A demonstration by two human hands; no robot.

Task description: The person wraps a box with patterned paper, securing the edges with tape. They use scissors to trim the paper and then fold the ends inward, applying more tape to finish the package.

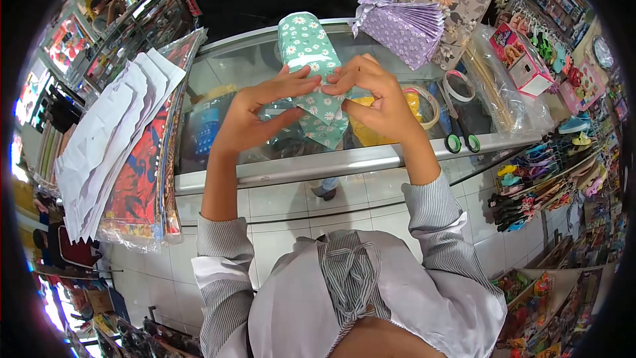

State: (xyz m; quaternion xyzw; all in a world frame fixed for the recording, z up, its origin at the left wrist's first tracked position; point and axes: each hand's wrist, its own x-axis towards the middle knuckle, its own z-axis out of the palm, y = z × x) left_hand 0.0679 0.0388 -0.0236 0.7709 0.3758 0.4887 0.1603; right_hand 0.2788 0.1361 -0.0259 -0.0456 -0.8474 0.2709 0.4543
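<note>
Over the glass counter (291, 176) I count two bare hands, one green daisy-print paper package, one pleated purple flower-print paper piece (401, 30), one beige flower-print paper piece (430, 10), two rolls of tape (437, 116) and one pair of scissors (454, 117) with green handles.

The package (317, 65) lies on the middle of the counter, its rounded end far and its pointed end near. White daisies with yellow centres dot the green paper; a pale, shiny strip crosses it just beyond the fingers, and the near part narrows to a folded tip.

The left hand (262, 111) is fairly open, thumb spread well away from straight fingers, whose tips rest on the package. The right hand (374, 98) is half curled, fingertips on the paper; I can't tell whether it pinches a fold.

The purple and beige pieces sit at the far right, near a pink box (522, 61). Tape and scissors lie right of the right hand. White papers (109, 136) fan out at the left.
</note>
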